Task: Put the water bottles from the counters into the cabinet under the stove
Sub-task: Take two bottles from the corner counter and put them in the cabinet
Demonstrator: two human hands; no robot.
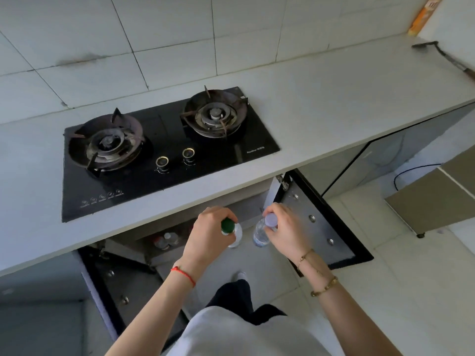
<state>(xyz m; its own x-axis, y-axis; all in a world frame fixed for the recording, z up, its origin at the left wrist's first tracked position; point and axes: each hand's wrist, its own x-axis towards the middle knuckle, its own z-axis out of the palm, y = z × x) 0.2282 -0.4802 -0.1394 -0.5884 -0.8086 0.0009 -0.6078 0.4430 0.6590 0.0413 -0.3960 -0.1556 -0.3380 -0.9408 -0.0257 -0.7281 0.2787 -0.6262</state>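
My left hand (209,235) grips a clear water bottle with a green cap (235,233) by its neck, held upright. My right hand (285,231) holds a second clear bottle with a pale lilac cap (261,233) the same way. Both bottles hang side by side just in front of the counter edge, above the open cabinet under the stove (180,242). Inside that cabinet stand a few more bottles (165,241), partly in shadow. The cabinet's two doors are swung open, one at the left (115,291) and one at the right (318,222).
A black two-burner gas stove (164,150) sits in the white counter (334,111). A dark brush (442,57) and an orange box (424,16) lie at the far right. My legs and a foot (240,277) stand on the tiled floor between the doors.
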